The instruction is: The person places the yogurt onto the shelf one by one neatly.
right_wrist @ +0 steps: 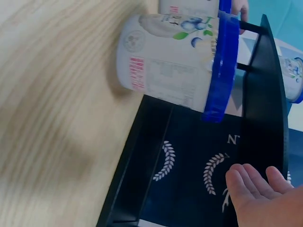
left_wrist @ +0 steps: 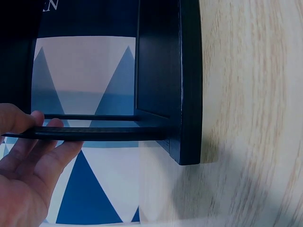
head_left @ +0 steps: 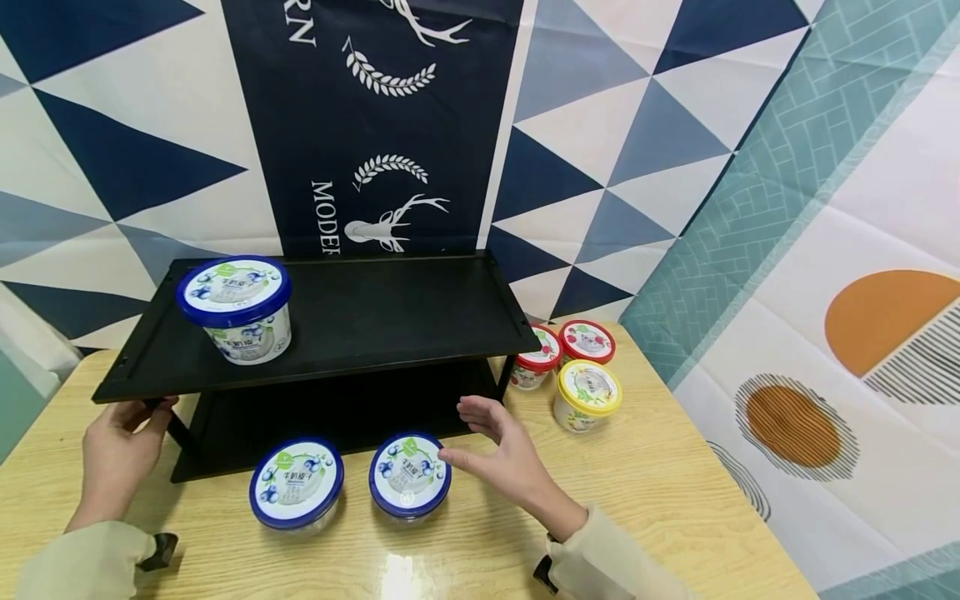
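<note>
One blue-lidded tub [head_left: 409, 477] stands on the tabletop [head_left: 637, 508] just left of the right hand [head_left: 506, 452], which holds nothing, thumb held wide of the fingers; a second blue-lidded tub [head_left: 296, 485] stands further left, between the hands. The left hand [head_left: 120, 450] pinches the front post [left_wrist: 113, 134] of the black shelf [head_left: 397, 308], under its upper board. A third blue-lidded tub [head_left: 246, 310] sits on that board, ahead and right of the left hand. The board's front edge passes over the left hand; below it, the space between boards opens ahead of both tabletop tubs. Beyond the right hand stand two red-lidded tubs [head_left: 540, 350] and a yellow-lidded tub [head_left: 588, 392]; the tabletop's edge lies further right.
</note>
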Tool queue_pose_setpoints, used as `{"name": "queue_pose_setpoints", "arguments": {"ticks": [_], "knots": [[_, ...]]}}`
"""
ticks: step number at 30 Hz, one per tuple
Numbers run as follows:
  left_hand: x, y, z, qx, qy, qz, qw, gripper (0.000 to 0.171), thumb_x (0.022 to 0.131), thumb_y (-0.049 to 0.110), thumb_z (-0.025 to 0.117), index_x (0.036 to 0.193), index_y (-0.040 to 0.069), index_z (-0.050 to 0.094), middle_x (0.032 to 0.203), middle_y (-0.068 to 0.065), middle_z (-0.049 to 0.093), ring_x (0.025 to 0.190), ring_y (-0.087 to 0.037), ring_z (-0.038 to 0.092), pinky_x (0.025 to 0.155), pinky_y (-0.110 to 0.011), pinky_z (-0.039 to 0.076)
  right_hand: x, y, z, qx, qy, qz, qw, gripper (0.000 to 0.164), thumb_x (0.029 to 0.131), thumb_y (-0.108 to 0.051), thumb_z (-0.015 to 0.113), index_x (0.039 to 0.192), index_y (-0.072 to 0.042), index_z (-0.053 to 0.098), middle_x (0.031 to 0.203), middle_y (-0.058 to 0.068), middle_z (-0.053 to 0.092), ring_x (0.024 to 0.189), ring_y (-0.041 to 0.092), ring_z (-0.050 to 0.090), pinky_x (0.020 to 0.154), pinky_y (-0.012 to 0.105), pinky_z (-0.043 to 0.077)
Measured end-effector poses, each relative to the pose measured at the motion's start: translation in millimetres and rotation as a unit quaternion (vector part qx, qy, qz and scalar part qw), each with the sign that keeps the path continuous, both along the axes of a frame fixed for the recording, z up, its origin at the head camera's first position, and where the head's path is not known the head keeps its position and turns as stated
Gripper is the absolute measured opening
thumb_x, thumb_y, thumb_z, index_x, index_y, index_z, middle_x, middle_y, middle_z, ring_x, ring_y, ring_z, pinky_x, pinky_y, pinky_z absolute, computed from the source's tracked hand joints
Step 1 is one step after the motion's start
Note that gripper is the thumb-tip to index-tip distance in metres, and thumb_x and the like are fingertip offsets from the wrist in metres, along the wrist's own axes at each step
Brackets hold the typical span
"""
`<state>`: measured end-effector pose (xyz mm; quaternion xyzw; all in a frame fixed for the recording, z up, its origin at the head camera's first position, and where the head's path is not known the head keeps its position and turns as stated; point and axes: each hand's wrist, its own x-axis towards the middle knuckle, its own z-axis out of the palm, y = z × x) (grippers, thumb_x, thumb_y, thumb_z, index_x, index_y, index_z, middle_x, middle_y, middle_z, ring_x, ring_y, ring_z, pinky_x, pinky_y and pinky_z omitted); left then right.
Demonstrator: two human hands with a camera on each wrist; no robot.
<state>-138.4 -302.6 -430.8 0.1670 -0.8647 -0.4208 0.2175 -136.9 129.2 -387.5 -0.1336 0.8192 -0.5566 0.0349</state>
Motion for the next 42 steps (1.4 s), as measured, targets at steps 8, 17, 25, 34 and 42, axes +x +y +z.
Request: {"name": "queue_pose_setpoints", "arguments": {"ticks": [8,17,25,34,42], "knots": [[0.1,-0.6,0.1,-0.001,0.0,-0.001,1.0,0.014,0.094,0.018,0.051,0.104,0.014,0.061,0.078,0.043,0.038,0.076,0.028,0.035,0.063,0.004,0.034,5.2,1.8,-10.8,0.015,-0.009,0.012,1.0,0.065,0.076,-0.026,0.078,0.131,-0.014,0.047,0.131,0.004,0.053,0.121,0.019,0.051,0.106,0.037,0.042],[-0.2,0.4,0.5,0.001,-0.005,0.005,1.0,0.013,0.094,0.019,0.052,0.102,0.016,0.061,0.077,0.043,0.039,0.076,0.028,0.034,0.063,0.003,0.034,9.8,2.6,-20.9,0.022,-0.01,0.018,1.0,0.068,0.074,-0.029,0.08,0.131,-0.012,0.046,0.131,0.006,0.053,0.122,0.02,0.05,0.106,0.038,0.042],[0.4,-0.7,-0.4,0.004,0.007,-0.002,1.0,0.012,0.094,0.018,0.052,0.101,0.016,0.062,0.077,0.044,0.04,0.076,0.028,0.036,0.063,0.004,0.035,12.1,2.7,-29.6,0.019,-0.015,0.018,1.0,0.069,0.073,-0.029,0.081,0.131,-0.014,0.046,0.13,0.005,0.053,0.121,0.02,0.051,0.104,0.037,0.044],[1.0,0.3,-0.2,0.001,0.006,0.0,1.0,0.012,0.094,0.018,0.052,0.101,0.019,0.061,0.078,0.043,0.04,0.077,0.028,0.036,0.064,0.004,0.034,14.1,1.1,-36.9,0.039,-0.028,0.043,0.998,0.079,0.07,-0.036,0.082,0.134,-0.014,0.043,0.134,0.009,0.051,0.123,0.021,0.049,0.104,0.04,0.044],[0.7,0.3,0.4,0.005,-0.002,-0.001,1.0,0.013,0.094,0.019,0.052,0.102,0.016,0.062,0.078,0.043,0.04,0.077,0.028,0.035,0.062,0.003,0.035,15.1,-1.3,-45.1,0.066,-0.026,0.061,0.996,0.085,0.067,-0.041,0.082,0.136,-0.01,0.042,0.132,0.003,0.053,0.122,0.021,0.05,0.104,0.041,0.044]]}}
